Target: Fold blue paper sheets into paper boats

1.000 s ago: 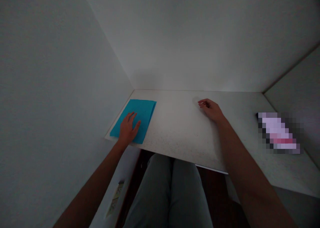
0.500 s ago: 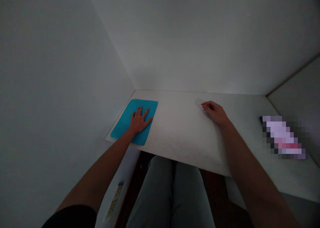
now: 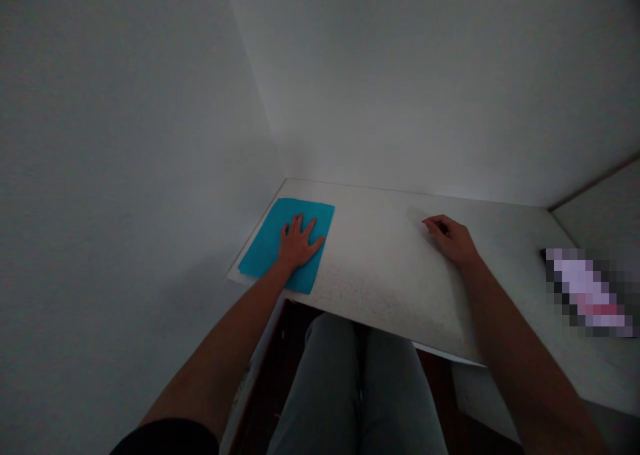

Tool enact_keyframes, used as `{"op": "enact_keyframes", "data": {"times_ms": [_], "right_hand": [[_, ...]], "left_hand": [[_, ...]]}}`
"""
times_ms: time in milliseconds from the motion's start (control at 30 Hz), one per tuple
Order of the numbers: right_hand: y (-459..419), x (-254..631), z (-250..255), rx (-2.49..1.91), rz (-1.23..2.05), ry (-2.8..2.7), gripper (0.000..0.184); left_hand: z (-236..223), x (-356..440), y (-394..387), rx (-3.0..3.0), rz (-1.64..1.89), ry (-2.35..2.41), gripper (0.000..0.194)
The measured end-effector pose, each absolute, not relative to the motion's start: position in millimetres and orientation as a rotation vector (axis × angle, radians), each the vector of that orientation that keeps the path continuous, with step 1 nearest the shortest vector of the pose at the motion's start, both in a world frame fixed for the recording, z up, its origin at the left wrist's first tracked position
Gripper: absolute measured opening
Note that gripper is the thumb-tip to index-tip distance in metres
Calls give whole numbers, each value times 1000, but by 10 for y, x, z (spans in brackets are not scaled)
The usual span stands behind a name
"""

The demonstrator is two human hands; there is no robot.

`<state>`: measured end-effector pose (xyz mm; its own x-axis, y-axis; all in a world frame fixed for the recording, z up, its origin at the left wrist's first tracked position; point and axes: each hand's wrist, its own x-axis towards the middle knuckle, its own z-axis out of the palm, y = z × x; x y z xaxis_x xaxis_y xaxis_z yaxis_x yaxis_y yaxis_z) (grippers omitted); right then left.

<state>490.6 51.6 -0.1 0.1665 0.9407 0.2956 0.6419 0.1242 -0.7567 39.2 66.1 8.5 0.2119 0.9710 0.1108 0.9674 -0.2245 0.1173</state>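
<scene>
I log a white speckled desk in a corner of white walls. Left hand: fingers spread wide, pressing flat on a turquoise sheet at the desk's left end. Right hand: narrow, loosely curled, holding nothing, resting on the desk. Further right: a pixelated item, unidentifiable.

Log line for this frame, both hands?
left hand: spread flat on blue sheet | right hand: curled on white tabletop

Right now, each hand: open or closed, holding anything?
Left hand: open, fingers spread, lying flat on the blue sheet, not gripping it.
Right hand: relaxed, fingers loosely curled, resting on the white tabletop, holding nothing.
</scene>
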Motion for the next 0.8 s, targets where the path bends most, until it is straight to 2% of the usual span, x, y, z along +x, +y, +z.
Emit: {"op": "enact_keyframes", "data": {"times_ms": [233,400,533,667,800], "right_hand": [[531,4934,-36,-1657,268,-1673,44],[682,4310,122,-1541,163,-1944,52],[1002,3227,292,-1223,333,-2269,58],[1519,2059,352,-989,531,-2492,72],[1805,1291,228,-846,950,-2390,92]], "left_hand": [[94,446,650,2412,276,1921,73],[66,444,678,2403,327,1903,74],[32,442,689,2408,355,1889,73],[-5,460,685,2401,343,1896,75],[-38,459,705,2385,317,1878,79]]}}
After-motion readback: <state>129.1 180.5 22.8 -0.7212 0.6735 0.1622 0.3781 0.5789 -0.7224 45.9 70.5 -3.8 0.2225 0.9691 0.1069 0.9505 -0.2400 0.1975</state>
